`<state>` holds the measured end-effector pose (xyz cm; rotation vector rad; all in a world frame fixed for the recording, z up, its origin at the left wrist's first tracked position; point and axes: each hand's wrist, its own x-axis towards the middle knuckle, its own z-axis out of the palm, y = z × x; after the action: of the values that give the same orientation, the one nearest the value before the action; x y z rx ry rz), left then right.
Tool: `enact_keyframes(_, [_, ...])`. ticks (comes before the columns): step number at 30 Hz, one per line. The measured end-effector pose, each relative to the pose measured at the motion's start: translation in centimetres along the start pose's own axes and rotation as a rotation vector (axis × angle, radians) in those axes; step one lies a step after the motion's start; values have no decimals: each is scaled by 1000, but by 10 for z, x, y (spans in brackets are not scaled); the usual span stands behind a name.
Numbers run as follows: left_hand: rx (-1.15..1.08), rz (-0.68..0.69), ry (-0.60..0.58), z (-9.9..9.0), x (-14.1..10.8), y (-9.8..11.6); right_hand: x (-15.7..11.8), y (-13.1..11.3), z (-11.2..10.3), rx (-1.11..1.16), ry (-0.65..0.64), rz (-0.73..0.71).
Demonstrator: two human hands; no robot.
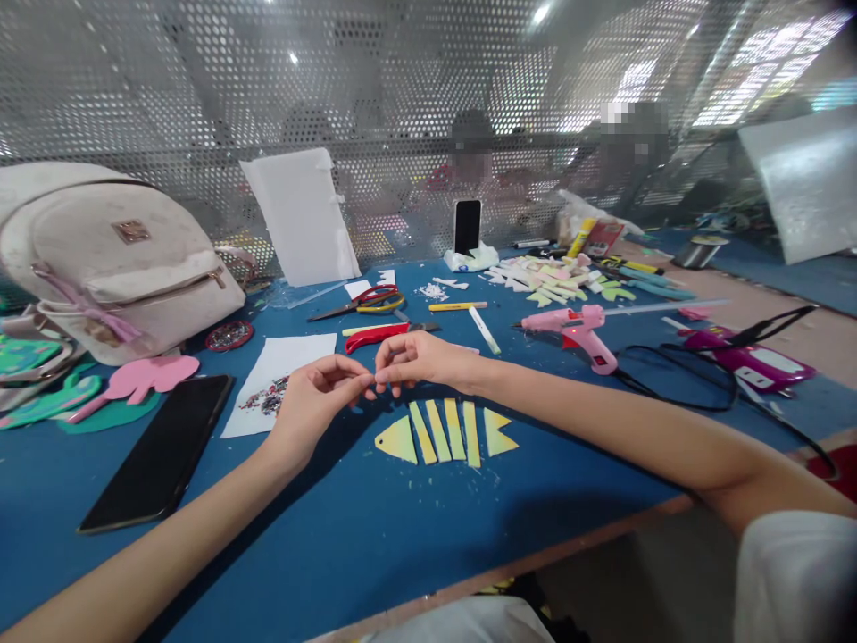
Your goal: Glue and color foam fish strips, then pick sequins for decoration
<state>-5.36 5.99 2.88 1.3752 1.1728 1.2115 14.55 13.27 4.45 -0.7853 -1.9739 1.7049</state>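
My left hand (316, 399) and my right hand (416, 359) meet fingertip to fingertip above the blue table, both pinched closed. Whatever lies between the fingertips is too small to make out. Just below and to the right, yellow-green pieces (455, 430) lie in a row shaped like a fish, with a pointed head piece (400, 441) at the left and a notched tail piece (499, 432) at the right. Beside my left hand, small dark and red bits (268, 396) are scattered on a white sheet (304, 350).
Red-handled pliers (378, 336) and scissors (354, 304) lie beyond my hands. A pink glue gun (569, 330) with a black cord is at the right, near a pile of foam scraps (549, 277). A black phone (161, 451) and a backpack (127, 259) are at the left.
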Motion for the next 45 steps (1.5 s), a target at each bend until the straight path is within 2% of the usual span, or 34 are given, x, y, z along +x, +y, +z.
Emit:
enact_keyframes(9, [35, 14, 35, -1, 0, 1, 4, 6, -6, 6, -22, -36])
enact_keyframes(16, [50, 91, 86, -1, 2, 0, 3, 6, -4, 39, -32, 3])
enact_keyframes(22, [62, 136, 79, -1, 1, 2, 2, 7, -3, 142, -52, 66])
enact_keyframes(34, [-214, 54, 28, -3, 1, 4, 2, 6, -2, 166, -57, 73])
enact_keyframes(45, [-234, 72, 40, -3, 2, 5, 2, 3, -6, 183, -72, 55])
